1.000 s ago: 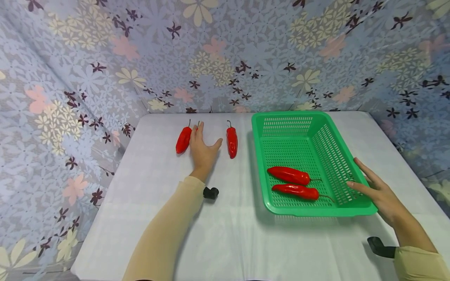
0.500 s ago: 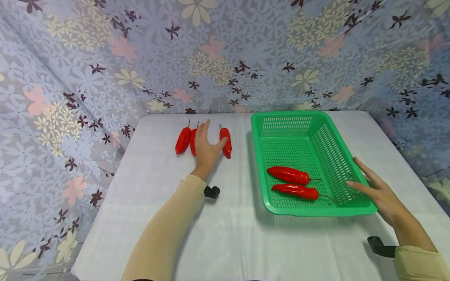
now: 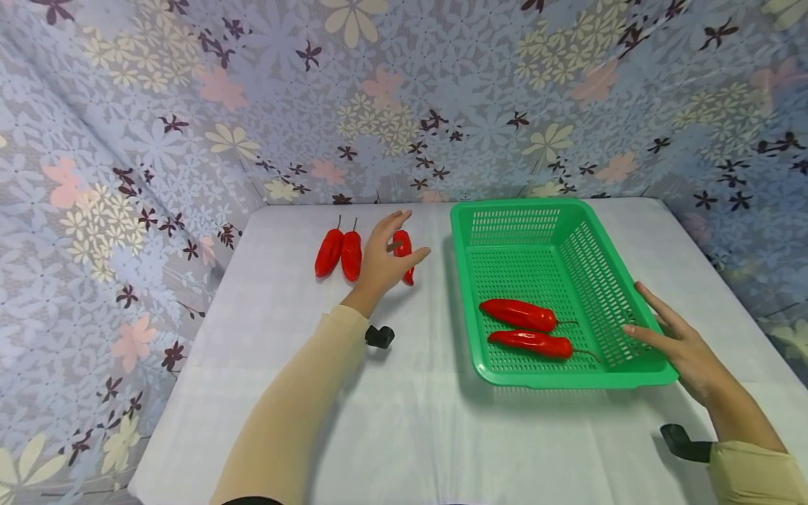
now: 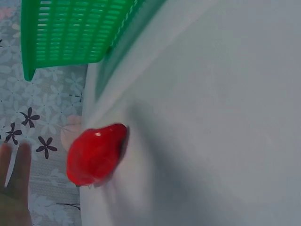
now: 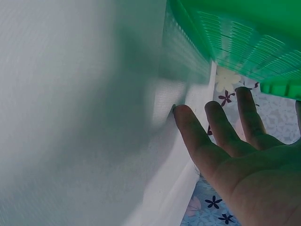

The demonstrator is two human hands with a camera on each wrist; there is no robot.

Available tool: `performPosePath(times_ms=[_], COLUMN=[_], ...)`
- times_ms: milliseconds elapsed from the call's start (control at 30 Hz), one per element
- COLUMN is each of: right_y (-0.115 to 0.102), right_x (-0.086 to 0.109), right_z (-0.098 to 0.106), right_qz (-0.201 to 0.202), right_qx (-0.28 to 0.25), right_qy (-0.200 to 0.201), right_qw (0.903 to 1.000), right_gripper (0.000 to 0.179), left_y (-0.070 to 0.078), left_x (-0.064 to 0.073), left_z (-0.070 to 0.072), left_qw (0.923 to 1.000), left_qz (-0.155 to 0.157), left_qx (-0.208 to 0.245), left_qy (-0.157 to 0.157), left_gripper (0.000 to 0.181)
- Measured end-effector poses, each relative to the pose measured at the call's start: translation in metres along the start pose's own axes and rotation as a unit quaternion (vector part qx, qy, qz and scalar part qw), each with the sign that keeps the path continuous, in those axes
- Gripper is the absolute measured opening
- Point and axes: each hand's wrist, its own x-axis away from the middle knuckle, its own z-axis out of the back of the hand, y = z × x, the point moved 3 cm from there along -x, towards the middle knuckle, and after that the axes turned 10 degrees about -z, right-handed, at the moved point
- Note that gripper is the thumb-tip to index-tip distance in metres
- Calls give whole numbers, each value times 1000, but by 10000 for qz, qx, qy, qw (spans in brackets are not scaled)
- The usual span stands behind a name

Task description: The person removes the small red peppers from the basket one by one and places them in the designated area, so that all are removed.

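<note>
On the table's [image 3: 284, 315] far left side: left hand [image 3: 381, 261] spread, empty, above the rightmost pepper [image 3: 403, 243] of three, thumb and fingers apparently set to straddle it. At right, two peppers [image 3: 517, 314] lie in the basket [image 3: 568, 380]; right hand [image 3: 684, 354] open at its right rim, gripping nothing, presumably steadying.

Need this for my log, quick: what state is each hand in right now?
Left hand: open, holding nothing, close to a pepper.
Right hand: open, fingers extended, at the edge of the basket.
</note>
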Motion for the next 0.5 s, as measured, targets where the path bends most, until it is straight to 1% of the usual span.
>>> performPosePath(times_ms=[67,167,233,367,500], right_y=[0,0,0,0,0], right_x=[0,0,0,0,0], right_z=[0,0,0,0,0], right_qz=[-13,-16,15,106,156], right_qx=[20,23,62,73,-28], right_qy=[2,9,30,37,-16], right_qw=[10000,10000,10000,9999,9999], right_gripper=[79,80,79,79,80], left_y=[3,10,16,31,45], left_x=[1,3,4,2,0], left_z=[-1,-3,-6,-14,-23], left_qw=[9994,9955,9905,9797,9703], left_qz=[25,-72,-172,-328,-257], left_qx=[289,830,1218,1734,2032], left_qy=[-197,-449,-614,-947,-1288], left_gripper=[69,68,67,68,67])
